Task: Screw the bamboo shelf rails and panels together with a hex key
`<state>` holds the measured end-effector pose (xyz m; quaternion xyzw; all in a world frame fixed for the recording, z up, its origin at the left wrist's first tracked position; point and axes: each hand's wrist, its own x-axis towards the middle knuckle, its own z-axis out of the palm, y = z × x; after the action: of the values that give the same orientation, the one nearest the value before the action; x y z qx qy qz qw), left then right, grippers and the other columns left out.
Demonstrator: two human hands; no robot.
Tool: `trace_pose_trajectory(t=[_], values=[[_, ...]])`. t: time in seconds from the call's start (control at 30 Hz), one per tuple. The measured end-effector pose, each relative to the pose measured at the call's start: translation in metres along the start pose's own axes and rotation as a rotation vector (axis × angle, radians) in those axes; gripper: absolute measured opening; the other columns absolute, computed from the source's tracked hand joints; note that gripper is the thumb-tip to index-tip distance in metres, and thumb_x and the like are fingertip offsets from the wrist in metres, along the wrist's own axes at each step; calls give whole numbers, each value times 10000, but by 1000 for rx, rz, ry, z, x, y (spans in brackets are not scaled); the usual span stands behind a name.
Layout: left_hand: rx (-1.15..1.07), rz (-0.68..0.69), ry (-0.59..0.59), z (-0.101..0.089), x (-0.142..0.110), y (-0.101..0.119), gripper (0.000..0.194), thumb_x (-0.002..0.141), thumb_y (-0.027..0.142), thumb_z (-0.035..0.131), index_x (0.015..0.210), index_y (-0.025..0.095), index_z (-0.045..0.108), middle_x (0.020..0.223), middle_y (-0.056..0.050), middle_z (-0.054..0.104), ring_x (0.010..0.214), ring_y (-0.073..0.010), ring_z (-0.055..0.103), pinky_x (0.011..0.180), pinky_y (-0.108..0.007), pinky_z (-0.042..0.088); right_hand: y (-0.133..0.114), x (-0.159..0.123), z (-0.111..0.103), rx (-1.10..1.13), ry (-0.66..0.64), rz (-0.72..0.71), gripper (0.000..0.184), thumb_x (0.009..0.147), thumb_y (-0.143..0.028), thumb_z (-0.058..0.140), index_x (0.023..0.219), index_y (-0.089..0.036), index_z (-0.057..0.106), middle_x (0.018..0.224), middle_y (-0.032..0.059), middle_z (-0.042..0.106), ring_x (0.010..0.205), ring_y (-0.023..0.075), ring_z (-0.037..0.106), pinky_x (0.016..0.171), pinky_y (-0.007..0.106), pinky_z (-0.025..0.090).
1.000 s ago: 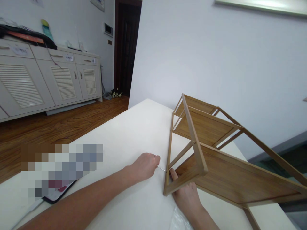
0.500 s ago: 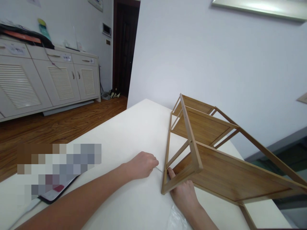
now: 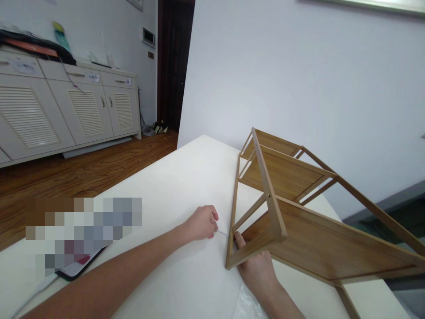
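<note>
A wooden shelf rack (image 3: pixel 332 235) lies on its side on the white table (image 3: pixel 146 274), its slatted tiers standing on edge. My left hand (image 3: pixel 201 223) is beside the near left corner of the frame, its fingers closed around the end of a thin metal hex key (image 3: pixel 223 233). The key's far tip meets the lower wooden post, and the screw head there is too small to make out. Reaching under the near crossbar, my right hand (image 3: pixel 257 271) grips the frame by that post, thumb pressed on its inner side; part of the hand is hidden by the wood.
A clear plastic bag (image 3: pixel 247 303) lies by my right wrist. On the left of the table is a phone (image 3: pixel 75 271) with a white cable (image 3: pixel 31 297), partly blurred out. A wall rises behind the rack; a white cabinet (image 3: pixel 71 106) stands across the floor.
The fingers of my left hand have shifted on the hex key and spread a little, showing more of it. My right hand and the rack stay in place; the view has tilted slightly.
</note>
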<state>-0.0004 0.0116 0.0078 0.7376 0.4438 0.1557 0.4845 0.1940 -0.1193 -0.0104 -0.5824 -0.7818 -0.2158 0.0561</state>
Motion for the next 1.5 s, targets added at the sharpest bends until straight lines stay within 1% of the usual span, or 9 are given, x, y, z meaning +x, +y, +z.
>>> trace_pose_trajectory(t=[0.33,0.57,0.77,0.87,0.97,1.03,1.17,1.27,1.5], values=[[48,-75,71,6,-4,7,302,720,70,630,1006,166,620,669,-5,725,585,-152,660,507,-220,413,-1,0,0,33,-23,28,571,753,-60,523,1308,-126,639,816,108,780,682,208,721,659,256,549],[60,-93,66,6,-2,8,301,752,83,628,1042,156,591,678,-4,717,577,-145,676,503,-205,434,-1,1,-1,36,-22,31,584,736,-43,513,1299,-120,646,779,98,775,669,209,720,664,260,547],[164,-15,139,7,-8,10,265,759,73,607,1005,171,623,774,-42,728,809,-202,695,656,-257,452,-1,1,-1,30,-35,30,570,751,-56,535,1307,-123,641,823,103,782,686,214,724,663,257,537],[179,36,138,4,-11,12,191,752,70,607,893,191,653,785,-38,734,853,-219,689,726,-286,454,-1,0,0,31,-39,32,570,757,-63,546,1317,-121,633,805,107,779,688,211,724,671,250,534],[131,39,100,-3,-10,11,133,723,81,644,786,198,652,746,-12,741,765,-194,688,707,-280,466,0,0,1,41,-39,28,576,754,-70,546,1322,-113,629,793,112,777,685,210,723,671,248,536],[74,14,75,-6,-8,9,142,694,89,682,783,193,646,718,2,743,723,-181,691,676,-267,479,0,0,2,44,-32,24,582,747,-66,541,1321,-104,629,794,116,776,684,209,723,667,246,538],[-95,-108,-8,-7,-2,3,225,665,107,743,844,161,618,622,2,716,596,-181,695,561,-255,511,0,1,0,44,-16,10,580,738,-53,521,1303,-103,643,805,113,779,677,209,724,652,252,546],[-232,-191,-73,-4,1,0,158,703,92,714,794,145,596,622,-19,720,567,-169,705,543,-246,546,-1,2,-1,30,-1,9,564,733,-51,518,1277,-103,659,793,104,777,650,212,720,634,262,549],[-389,-231,-69,-2,0,2,135,732,48,676,676,140,594,569,-3,691,558,-145,703,542,-218,554,-1,1,0,37,11,13,568,734,-57,533,1286,-114,651,778,98,774,650,206,716,657,255,545]])
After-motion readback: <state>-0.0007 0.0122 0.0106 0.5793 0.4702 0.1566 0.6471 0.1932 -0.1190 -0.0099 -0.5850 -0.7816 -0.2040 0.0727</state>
